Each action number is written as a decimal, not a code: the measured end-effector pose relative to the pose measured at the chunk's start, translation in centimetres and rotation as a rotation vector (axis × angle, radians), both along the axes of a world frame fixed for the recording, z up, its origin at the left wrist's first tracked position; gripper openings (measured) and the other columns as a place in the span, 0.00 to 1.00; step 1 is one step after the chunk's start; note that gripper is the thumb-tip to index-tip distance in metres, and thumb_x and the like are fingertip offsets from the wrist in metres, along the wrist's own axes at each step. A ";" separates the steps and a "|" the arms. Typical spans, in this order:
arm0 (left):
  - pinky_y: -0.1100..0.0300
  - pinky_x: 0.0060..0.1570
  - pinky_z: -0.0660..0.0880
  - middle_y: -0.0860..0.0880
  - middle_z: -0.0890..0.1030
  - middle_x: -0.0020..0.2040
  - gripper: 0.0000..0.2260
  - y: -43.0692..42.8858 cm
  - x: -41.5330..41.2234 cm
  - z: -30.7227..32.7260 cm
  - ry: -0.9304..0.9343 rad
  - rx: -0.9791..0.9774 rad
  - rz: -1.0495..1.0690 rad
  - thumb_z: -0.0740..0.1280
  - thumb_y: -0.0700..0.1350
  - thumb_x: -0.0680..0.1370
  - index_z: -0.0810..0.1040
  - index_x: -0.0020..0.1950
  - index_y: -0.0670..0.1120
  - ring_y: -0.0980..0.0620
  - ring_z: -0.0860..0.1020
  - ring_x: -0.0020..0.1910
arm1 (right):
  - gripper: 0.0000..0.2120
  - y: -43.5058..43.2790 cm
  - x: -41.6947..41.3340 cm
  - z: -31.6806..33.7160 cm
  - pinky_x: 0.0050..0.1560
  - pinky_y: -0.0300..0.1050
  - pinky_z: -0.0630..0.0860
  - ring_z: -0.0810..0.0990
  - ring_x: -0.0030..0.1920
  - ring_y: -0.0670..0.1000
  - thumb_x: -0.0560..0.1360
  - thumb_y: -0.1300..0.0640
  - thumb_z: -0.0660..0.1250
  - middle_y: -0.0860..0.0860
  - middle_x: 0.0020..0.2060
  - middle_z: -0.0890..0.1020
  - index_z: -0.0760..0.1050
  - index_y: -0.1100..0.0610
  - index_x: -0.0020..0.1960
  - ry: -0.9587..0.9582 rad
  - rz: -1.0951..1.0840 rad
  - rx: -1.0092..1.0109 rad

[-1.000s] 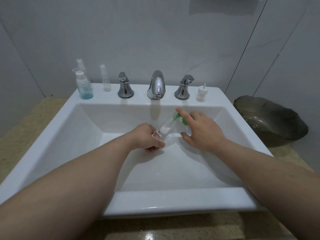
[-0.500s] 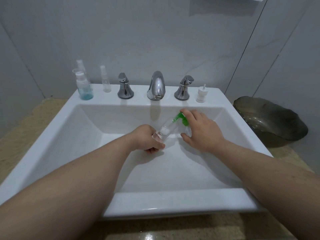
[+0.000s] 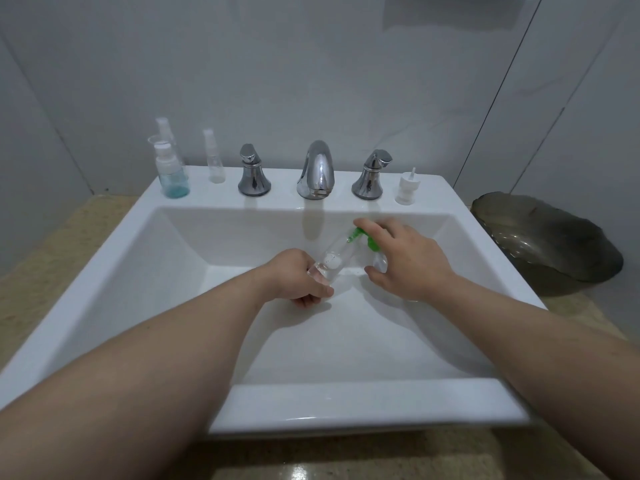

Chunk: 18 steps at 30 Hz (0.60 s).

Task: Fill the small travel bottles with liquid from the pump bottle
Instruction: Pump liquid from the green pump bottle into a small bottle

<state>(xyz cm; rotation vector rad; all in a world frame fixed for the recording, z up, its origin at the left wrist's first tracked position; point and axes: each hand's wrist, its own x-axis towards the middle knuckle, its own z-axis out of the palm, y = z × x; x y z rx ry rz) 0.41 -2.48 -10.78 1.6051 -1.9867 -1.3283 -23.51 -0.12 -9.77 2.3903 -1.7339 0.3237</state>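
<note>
Over the white sink [image 3: 104, 282], my left hand [image 3: 294, 278] grips a small clear travel bottle [image 3: 329, 263], tilted with its mouth up toward the right. My right hand [image 3: 405, 261] holds a clear pump bottle [image 3: 379, 261] with a green pump head [image 3: 362, 237]; the forefinger lies on top of the pump. The green nozzle sits at the small bottle's mouth. A little clear liquid shows in the small bottle's low end. Most of the pump bottle is hidden behind my right hand.
On the sink's back ledge stand a blue-tinted spray bottle [image 3: 171, 174], a slim clear spray bottle [image 3: 214, 161], two chrome handles [image 3: 252, 174] [image 3: 370, 174], a chrome spout [image 3: 317, 171] and a white pump cap [image 3: 407, 187]. A dark glass dish [image 3: 547, 237] sits on the counter at right.
My right forefinger pressed down on the green pump half a second ago and has lifted again. Both hands and bottles stay in nearly the same place.
</note>
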 end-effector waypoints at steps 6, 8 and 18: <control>0.60 0.35 0.80 0.47 0.85 0.33 0.11 0.0 0.1 0.0 0.001 0.003 -0.003 0.78 0.42 0.74 0.83 0.49 0.36 0.52 0.82 0.30 | 0.35 0.0 0.3 0.0 0.46 0.53 0.79 0.77 0.55 0.60 0.74 0.48 0.73 0.52 0.60 0.74 0.61 0.45 0.76 -0.027 0.022 0.000; 0.59 0.35 0.80 0.47 0.84 0.33 0.10 0.0 0.0 0.0 0.007 0.003 -0.004 0.78 0.42 0.74 0.83 0.48 0.36 0.51 0.81 0.30 | 0.33 -0.1 0.4 -0.1 0.46 0.55 0.79 0.77 0.54 0.61 0.73 0.49 0.74 0.53 0.59 0.75 0.64 0.48 0.74 -0.043 0.028 -0.003; 0.61 0.33 0.78 0.47 0.84 0.33 0.09 0.0 -0.1 -0.1 0.002 0.004 -0.005 0.78 0.42 0.74 0.83 0.47 0.38 0.53 0.82 0.29 | 0.38 0.0 0.3 0.2 0.49 0.52 0.78 0.76 0.58 0.58 0.75 0.45 0.71 0.51 0.61 0.74 0.56 0.45 0.80 -0.010 -0.002 0.013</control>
